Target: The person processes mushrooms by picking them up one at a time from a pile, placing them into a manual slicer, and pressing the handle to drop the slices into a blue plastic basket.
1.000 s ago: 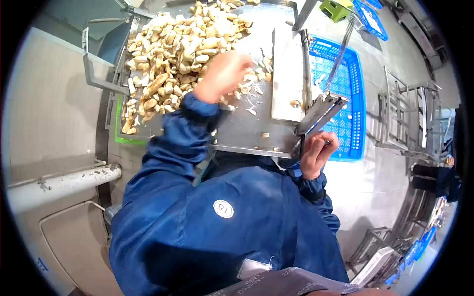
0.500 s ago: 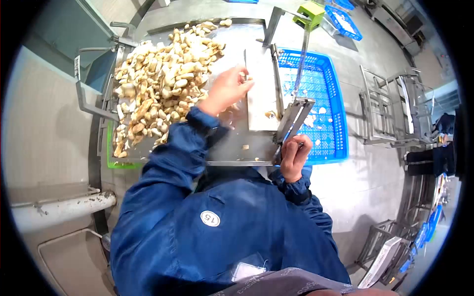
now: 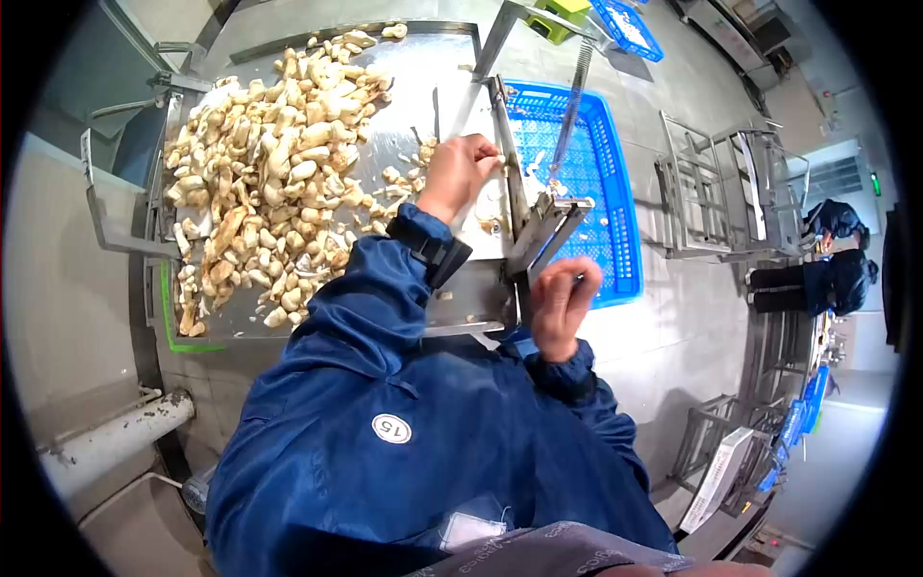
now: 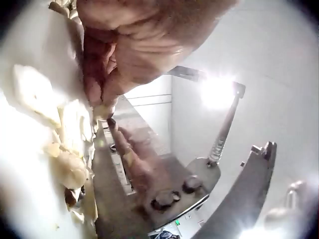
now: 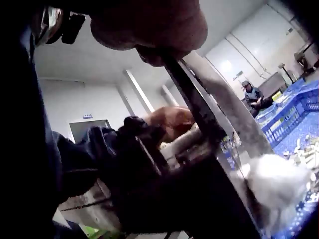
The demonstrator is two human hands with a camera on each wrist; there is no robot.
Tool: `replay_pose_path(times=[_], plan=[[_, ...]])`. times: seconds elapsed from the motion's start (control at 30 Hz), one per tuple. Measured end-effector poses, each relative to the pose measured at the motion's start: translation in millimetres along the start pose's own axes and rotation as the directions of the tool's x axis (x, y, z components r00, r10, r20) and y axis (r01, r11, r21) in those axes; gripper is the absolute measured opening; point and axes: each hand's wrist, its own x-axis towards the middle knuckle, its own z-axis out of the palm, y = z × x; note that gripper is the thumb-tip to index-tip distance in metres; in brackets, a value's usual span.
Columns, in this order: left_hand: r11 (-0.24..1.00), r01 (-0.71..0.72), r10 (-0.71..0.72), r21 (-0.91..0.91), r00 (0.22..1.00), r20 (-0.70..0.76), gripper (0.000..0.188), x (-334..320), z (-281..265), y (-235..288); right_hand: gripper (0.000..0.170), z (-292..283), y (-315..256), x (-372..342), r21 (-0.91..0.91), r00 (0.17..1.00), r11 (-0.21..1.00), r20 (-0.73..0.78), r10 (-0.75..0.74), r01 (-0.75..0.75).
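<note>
Left hand (image 3: 456,180) has shifted from the pile's edge to over the long white board (image 3: 471,233), reaching farther across than before. It's pinching a small pale mushroom piece (image 4: 103,111) between thumb and fingertips, just by the slanted steel blade assembly (image 4: 112,164). Right hand (image 3: 562,303), curled around a dark metal lever (image 5: 192,92), is well apart from that piece, nearer the person's body. Heap of cream and tan mushrooms (image 3: 279,159) sits beyond the left forearm on the steel tabletop (image 3: 415,87). Piece mostly covered by fingers in the head view; exact contact with the blade, can't tell. Right wrist view very dark, lever's lower end lost in shadow. Blue perforated plastic crate (image 3: 625,207) beside the table, pale scraps inside; coiled steel spring (image 3: 577,96) and the blade assembly partly block it. Bright green crate (image 3: 178,332) peeks out under the table.
</note>
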Motion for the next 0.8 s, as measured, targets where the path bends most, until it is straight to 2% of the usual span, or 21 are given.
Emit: replay_pose_path(times=[0.03,0.07,0.1,0.2,0.23,0.3,0.37,0.4,0.43,0.5,0.53,0.63,0.67,0.7,0.77,0.8], plan=[[0.999,-0.017,0.017,0.047,1.0,-0.01,0.013,0.6,-0.1,1.6,0.009,7.2,-22.9,16.0,0.122,0.996,0.989,-0.011,0.086,-0.084],[0.995,0.011,-0.014,0.095,0.999,0.037,0.014,1.7,-3.8,10.1,0.009,10.4,-49.7,36.5,0.15,0.987,0.976,0.003,0.162,-0.16],[0.998,0.027,-0.029,0.055,0.999,0.035,0.014,1.5,-0.1,7.0,0.009,10.9,-65.0,48.5,0.176,0.971,0.955,0.018,0.238,-0.238],[0.996,0.061,-0.06,-0.058,0.998,0.013,0.014,0.2,-0.3,10.9,0.008,16.5,-61.6,43.0,0.157,0.978,0.967,-0.025,0.207,-0.201],[0.999,0.034,-0.033,-0.037,0.999,0.01,0.014,1.2,1.4,5.0,0.007,11.8,-36.9,22.8,0.168,0.987,0.974,-0.038,0.159,-0.151],[0.999,-0.037,0.036,-0.04,0.999,-0.012,0.012,2.5,3.0,0.6,0.007,2.6,18.0,-12.9,-0.165,0.995,0.982,-0.034,-0.096,0.09],[0.998,-0.065,0.065,0.018,0.997,-0.027,0.011,4.5,3.7,-1.5,0.008,2.4,18.4,-18.1,-0.027,0.998,0.998,0.025,-0.05,0.051],[0.998,-0.056,0.055,-0.019,0.998,-0.021,0.01,5.5,4.7,-2.8,0.011,0.8,5.8,-8.4,-0.09,1.0,0.996,0.018,-0.014,0.016],[1.0,-0.022,0.023,-0.017,1.0,0.01,0.01,4.7,3.6,-2.0,0.012,6.9,-16.8,8.5,-0.035,0.996,0.996,-0.028,0.085,-0.086],[1.0,0.021,-0.021,-0.018,1.0,0.018,0.009,3.9,8.0,-1.3,0.013,19.6,-71.8,47.8,0.107,0.972,0.967,-0.014,0.234,-0.231],[0.997,0.044,-0.043,-0.061,0.999,0.023,0.01,3.3,8.6,0.2,0.014,14.1,-69.1,47.6,0.273,0.969,0.932,-0.006,0.248,-0.237],[0.999,-0.029,0.029,-0.014,0.999,0.037,0.011,5.5,8.8,-6.7,0.015,9.4,-3.3,-2.5,0.056,0.989,0.997,-0.139,0.06,-0.053],[0.998,-0.023,0.024,-0.053,0.999,0.024,0.012,5.7,12.9,-11.6,0.013,4.1,14.2,-17.4,-0.03,0.997,0.999,-0.063,-0.043,0.041],[1.0,0.0,0.001,-0.005,0.999,0.045,0.012,5.9,8.8,-4.9,0.014,10.2,10.3,-20.7,0.108,0.997,0.993,-0.06,0.049,-0.042],[1.0,-0.009,0.01,-0.014,0.999,0.035,0.011,7.0,12.9,-10.9,0.011,1.1,0.6,-8.5,0.004,0.999,0.999,-0.02,0.034,-0.034],[1.0,-0.009,0.008,0.0,0.999,0.039,0.012,5.6,10.5,-7.4,0.01,6.7,-26.0,8.0,0.115,0.991,0.985,-0.023,0.131,-0.127]])
